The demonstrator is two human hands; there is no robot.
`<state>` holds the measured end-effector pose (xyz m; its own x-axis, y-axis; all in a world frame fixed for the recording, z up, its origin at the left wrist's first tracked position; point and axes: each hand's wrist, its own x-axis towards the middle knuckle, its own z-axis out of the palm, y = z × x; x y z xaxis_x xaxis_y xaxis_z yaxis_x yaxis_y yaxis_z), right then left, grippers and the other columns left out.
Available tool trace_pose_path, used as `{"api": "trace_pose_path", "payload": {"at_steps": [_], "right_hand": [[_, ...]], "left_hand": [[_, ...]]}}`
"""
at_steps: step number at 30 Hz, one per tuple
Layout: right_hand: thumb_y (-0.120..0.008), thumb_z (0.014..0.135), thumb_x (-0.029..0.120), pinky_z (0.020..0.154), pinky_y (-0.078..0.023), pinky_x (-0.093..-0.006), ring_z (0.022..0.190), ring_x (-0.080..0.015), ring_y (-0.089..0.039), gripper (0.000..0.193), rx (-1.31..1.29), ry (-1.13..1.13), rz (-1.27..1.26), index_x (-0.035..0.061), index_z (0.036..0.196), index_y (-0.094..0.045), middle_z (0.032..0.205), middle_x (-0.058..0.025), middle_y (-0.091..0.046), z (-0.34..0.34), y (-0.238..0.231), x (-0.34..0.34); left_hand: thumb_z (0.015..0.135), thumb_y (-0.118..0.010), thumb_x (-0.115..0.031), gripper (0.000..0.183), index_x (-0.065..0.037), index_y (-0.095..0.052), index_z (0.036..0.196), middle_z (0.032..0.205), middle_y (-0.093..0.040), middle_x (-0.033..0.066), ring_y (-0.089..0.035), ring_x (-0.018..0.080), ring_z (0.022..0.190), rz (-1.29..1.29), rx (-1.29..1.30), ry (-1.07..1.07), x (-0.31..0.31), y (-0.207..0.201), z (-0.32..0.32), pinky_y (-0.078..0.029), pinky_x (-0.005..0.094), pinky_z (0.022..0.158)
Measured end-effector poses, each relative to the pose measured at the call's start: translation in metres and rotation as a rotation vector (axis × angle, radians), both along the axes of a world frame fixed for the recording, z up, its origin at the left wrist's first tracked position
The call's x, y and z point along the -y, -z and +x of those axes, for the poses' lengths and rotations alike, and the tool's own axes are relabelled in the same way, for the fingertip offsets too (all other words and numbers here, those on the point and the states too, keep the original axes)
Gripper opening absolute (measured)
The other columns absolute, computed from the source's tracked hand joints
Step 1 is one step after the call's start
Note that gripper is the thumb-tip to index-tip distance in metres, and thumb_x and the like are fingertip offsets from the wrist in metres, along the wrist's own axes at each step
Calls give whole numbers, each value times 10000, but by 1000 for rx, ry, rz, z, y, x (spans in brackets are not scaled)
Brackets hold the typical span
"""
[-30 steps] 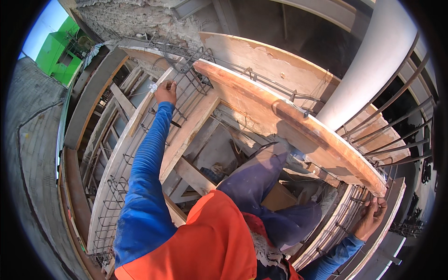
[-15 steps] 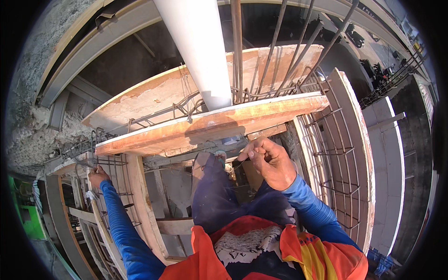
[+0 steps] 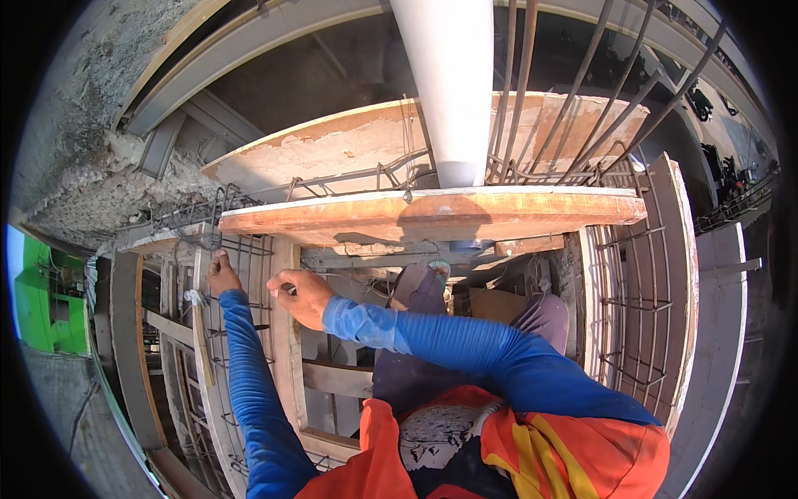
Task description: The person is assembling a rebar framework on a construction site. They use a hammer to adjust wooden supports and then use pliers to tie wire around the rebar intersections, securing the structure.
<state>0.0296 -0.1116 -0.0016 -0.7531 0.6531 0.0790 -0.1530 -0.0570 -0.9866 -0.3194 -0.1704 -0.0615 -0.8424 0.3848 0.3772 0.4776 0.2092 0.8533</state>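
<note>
A cage of steel reinforcing bars point(image 3: 237, 274) runs down the left side of wooden beam formwork, its long axis heading away below the worker, with square stirrups ringing the lengthwise rods. The left hand point(image 3: 219, 273) sits at the cage's upper end, fingers curled around a bar there, clamped on the steel; just above it the bars bend and cross beneath the edge of a plywood form panel point(image 3: 432, 214). The right hand point(image 3: 301, 297), reaching across the body, lies just to the right of the left hand and beside a vertical timber stud point(image 3: 287, 349); its fingers are drawn together as if pinching something small, though whether it holds tie wire or a tool cannot be told. The left hand is the nearer of the two to the cage, already touching it, while the right hovers close alongside, the cage lying to its left. Both arms wear blue sleeves point(image 3: 465, 345) under an orange vest point(image 3: 573, 445). Above the hands a white pipe point(image 3: 449, 83) rises through the plywood panel, flanked by upright rebar point(image 3: 532, 91). To the right stands a second rebar cage point(image 3: 640, 308) along the formwork, well apart from either hand.
</note>
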Motion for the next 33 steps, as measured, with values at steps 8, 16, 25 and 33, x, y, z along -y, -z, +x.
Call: {"api": "trace_pose_path", "payload": {"at_steps": [8, 16, 25, 33], "right_hand": [[-699, 914, 266, 942, -523, -428, 1049, -345, -684, 303, 256, 259, 49, 49, 1127, -688, 1123, -184, -716, -208, 32, -41], [-718, 901, 127, 867, -557, -366, 946, -253, -723, 235, 65, 109, -214, 16, 1106, -685, 1005, -145, -755, -249, 34, -22], [-613, 922, 129, 901, -518, -460, 1053, -399, -658, 176, 159, 108, -56, 59, 1081, -585, 1091, -178, -693, -186, 36, -1], [-581, 931, 77, 708, -495, -433, 705, -285, -602, 215, 51, 133, 40, 30, 1134, -524, 759, -130, -591, 35, 0, -17]], "left_hand": [[1004, -655, -192, 277, 77, -722, 1015, 990, -745, 116, -697, 181, 910, 296, 369, 44, -17, -26, 53, -547, 306, 878], [971, -677, -347, 437, 54, -657, 1144, 1089, -694, 155, -688, 255, 957, 187, 499, -212, 4, -34, 60, -588, 354, 809], [984, -596, -469, 682, -108, -394, 1526, 1529, -390, 257, -607, 387, 1220, 98, 778, -9, -6, -14, -128, -534, 474, 998], [982, -610, -369, 556, -86, -468, 1440, 1364, -533, 174, -654, 304, 1120, -7, 840, -39, -28, 11, -144, -577, 408, 889]]}}
